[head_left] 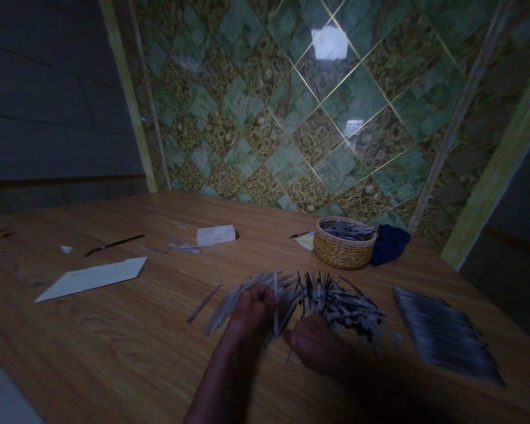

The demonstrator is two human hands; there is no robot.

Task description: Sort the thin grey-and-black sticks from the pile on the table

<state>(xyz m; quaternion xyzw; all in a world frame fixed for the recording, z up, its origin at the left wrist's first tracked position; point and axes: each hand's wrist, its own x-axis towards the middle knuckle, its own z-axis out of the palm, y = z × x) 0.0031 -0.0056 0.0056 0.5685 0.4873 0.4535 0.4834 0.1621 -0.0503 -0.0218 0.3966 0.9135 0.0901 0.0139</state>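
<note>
Head view: two hands, two heaps of strips

Left hand [252,307] pinches one upright pale strip [276,321] between thumb and fingers. Right hand [313,343] is just beside it, fingers curled; I cannot tell whether they grip anything, and its forearm sinks into shadow. One pale heap [223,311] lies behind the left hand, one darker heap [351,311] behind the right; both are partly covered and too tangled to count. One loose strip [203,303] lies at left, one blurred flat row of strips [446,335] at right. Beyond stand one woven basket [342,254], more strips inside, their lower layers hidden; one partly hidden blue cloth [391,244]; one white box [216,235].
</note>
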